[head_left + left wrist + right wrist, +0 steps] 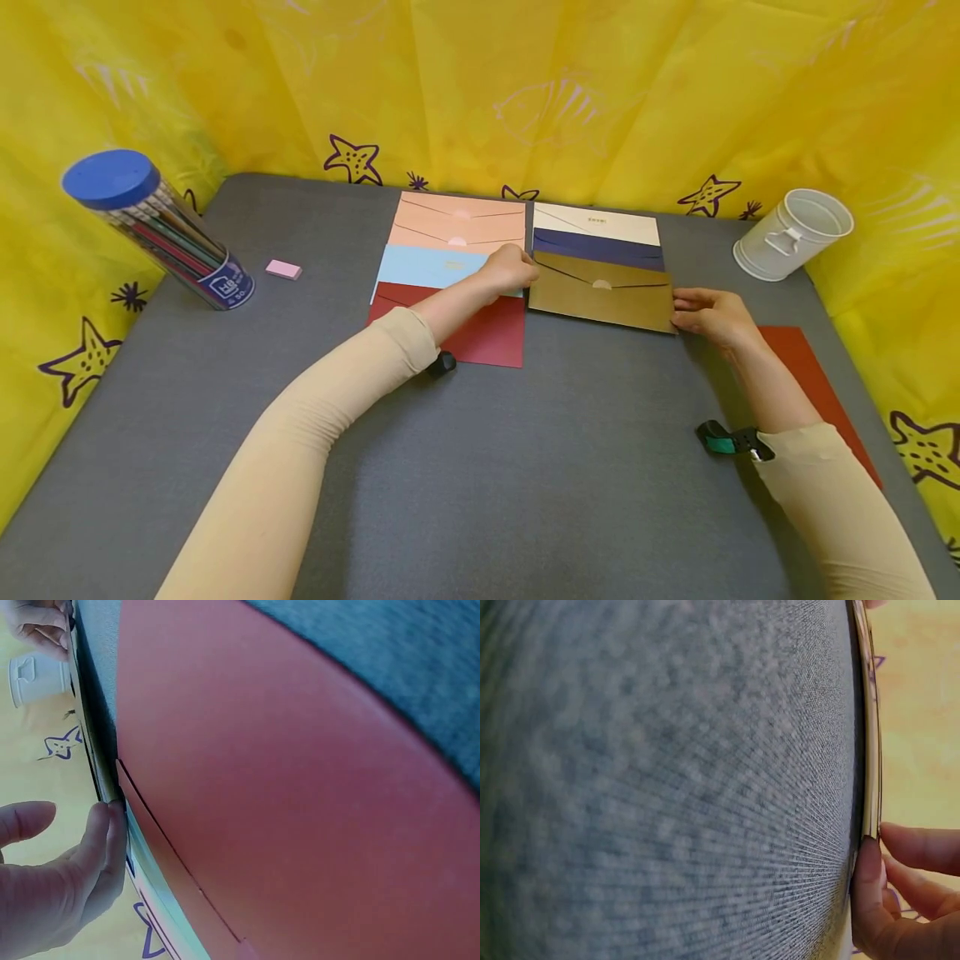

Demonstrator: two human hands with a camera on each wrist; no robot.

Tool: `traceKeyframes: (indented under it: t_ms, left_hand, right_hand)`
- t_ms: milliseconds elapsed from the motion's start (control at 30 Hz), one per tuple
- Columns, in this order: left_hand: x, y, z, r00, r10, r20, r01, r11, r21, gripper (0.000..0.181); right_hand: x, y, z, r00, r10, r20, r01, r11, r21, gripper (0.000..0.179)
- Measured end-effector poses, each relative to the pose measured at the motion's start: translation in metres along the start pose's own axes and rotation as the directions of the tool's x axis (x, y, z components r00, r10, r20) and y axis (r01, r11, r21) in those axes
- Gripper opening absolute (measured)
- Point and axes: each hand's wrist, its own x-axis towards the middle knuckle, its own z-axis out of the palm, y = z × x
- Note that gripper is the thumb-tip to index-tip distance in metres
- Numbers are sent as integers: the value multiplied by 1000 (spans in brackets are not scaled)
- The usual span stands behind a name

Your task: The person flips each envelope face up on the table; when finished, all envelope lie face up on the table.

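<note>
A gold-brown envelope (600, 292) with a round pale seal lies over the lower part of a navy envelope (592, 247), below a cream envelope (555, 218). My right hand (716, 318) pinches its right end between thumb and fingers. At its left edge is my left hand (506, 271); in the left wrist view those fingers (97, 847) touch the edge while one digit stands apart. Beneath the left hand and forearm, a light blue envelope (408, 265) and a dark red envelope (491, 333) overlap in a column under peach envelopes (423, 218).
On the left stands a blue-lidded tub of pencils (180, 233), beside a pink eraser (283, 269). A white metal pot (787, 237) is at the back right. An orange-red sheet or envelope (813, 367) lies partly under the right forearm. Yellow cloth (450, 92) hangs behind the grey table (510, 483).
</note>
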Motion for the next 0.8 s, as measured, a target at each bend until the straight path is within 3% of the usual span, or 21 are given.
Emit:
traceKeyframes:
  t_ms: [133, 267, 400, 633, 733, 800]
  left_hand:
    - [-1, 2, 1, 1000, 13, -15, -12, 999, 47, 28]
    - [2, 2, 2, 1000, 8, -19, -6, 996, 91, 44]
    - [4, 3, 4, 1000, 1, -21, 2, 989, 147, 48]
    - [2, 9, 5, 998, 55, -24, -47, 964, 260, 46]
    - [-1, 10, 6, 998, 51, -24, -44, 974, 224, 34]
    - [-5, 10, 8, 999, 50, -16, -47, 985, 167, 21]
  right_hand:
    - [0, -1, 1, 1000, 8, 4, -8, 1000, 15, 61]
    - [0, -1, 1, 1000, 15, 16, -17, 994, 109, 62]
    - [0, -2, 2, 1000, -2, 25, -3, 983, 183, 60]
    - [-2, -3, 2, 999, -29, 16, 25, 975, 220, 56]
    - [-5, -3, -2, 999, -51, -8, 52, 975, 216, 47]
    - [-10, -2, -8, 997, -72, -39, 78, 984, 162, 34]
